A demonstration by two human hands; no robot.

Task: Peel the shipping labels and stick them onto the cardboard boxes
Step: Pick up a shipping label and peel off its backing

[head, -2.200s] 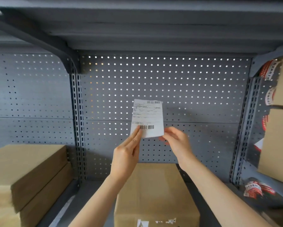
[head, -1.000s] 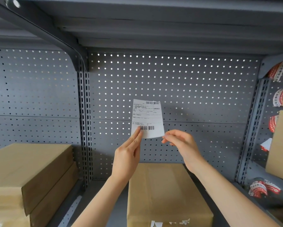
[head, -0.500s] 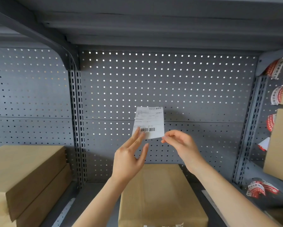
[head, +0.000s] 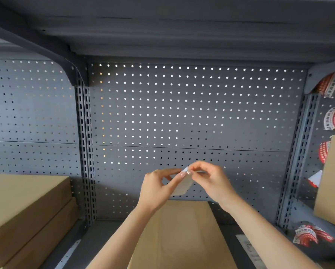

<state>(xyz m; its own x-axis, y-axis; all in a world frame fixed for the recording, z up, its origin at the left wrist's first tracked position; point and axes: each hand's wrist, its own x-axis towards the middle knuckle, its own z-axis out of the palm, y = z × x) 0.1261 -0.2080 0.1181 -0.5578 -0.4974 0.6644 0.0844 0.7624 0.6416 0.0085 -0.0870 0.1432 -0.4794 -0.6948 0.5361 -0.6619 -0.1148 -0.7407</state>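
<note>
A shipping label hangs tilted between my hands, its printed face turned away so only a pale underside shows. My left hand and my right hand both pinch its top corner, fingertips touching there. The hands are held above the far end of a cardboard box that lies lengthwise on the shelf in front of me. Most of the label is hidden by my fingers.
Two stacked cardboard boxes sit at the left. More boxes stand at the right, with red-and-white tape pieces beside them. A grey pegboard wall closes the back; a shelf hangs overhead.
The label was held upright with its print facing me; now it is lowered and flipped down, and both hands have closed together on its top corner.
</note>
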